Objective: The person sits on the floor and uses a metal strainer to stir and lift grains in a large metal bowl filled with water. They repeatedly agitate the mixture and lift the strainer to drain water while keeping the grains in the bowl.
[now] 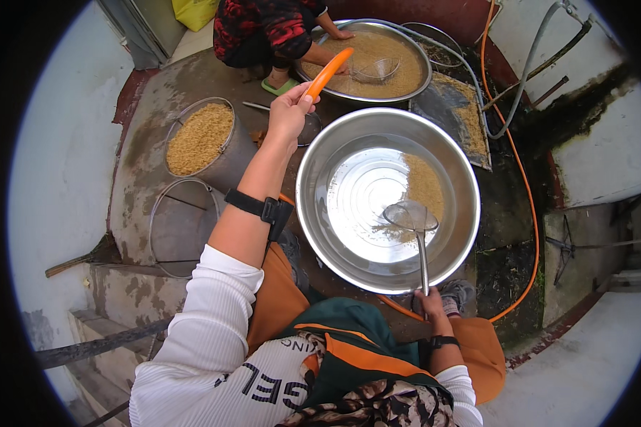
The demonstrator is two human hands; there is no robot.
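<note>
My left hand (290, 117) is raised to the left of the large steel basin (311, 181), shut around a length of orange hose (328, 73). I cannot make out any water leaving the hose. Low at the basin's near rim, my right hand (432, 303) grips the handle of a round mesh skimmer (412, 215). Its mesh head is inside the basin, over shallow clear water. Tan grain (423, 181) lies in a patch along the right side of the basin floor, with a little more beside the skimmer head.
Beyond it, a crouching person (267, 32) has both hands in a second basin (426, 80) of grain and water, where a wire strainer (376, 70) lies. At left stand a grain-filled bucket (200, 139) and another bucket (184, 224). A grain-strewn board (448, 115) and grey hose (529, 69) lie right.
</note>
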